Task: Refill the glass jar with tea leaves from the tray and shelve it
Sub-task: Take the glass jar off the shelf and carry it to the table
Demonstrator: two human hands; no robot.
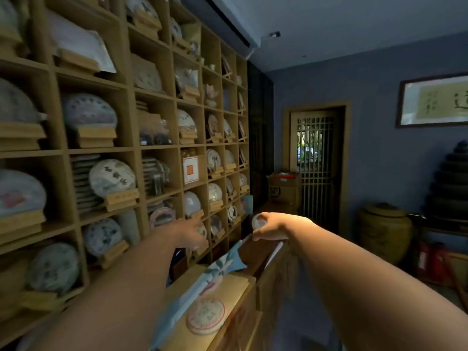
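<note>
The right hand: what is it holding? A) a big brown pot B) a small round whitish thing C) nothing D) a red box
B: the right hand wraps its fingers around a small round whitish thing, too blurred to name, held up near the wooden shelves.

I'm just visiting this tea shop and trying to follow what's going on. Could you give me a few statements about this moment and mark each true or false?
1. The right hand holds a small round object. True.
2. The left hand rests flat on the wooden counter. False: it reaches toward the wooden shelves, clear of the counter.
3. Wrapped round tea cakes stand on the shelves. True.
4. The lattice door at the back is on the left wall. False: it is in the far wall, right of the shelves.
5. A large lidded brown jar stands on the floor to the right. True.
</note>
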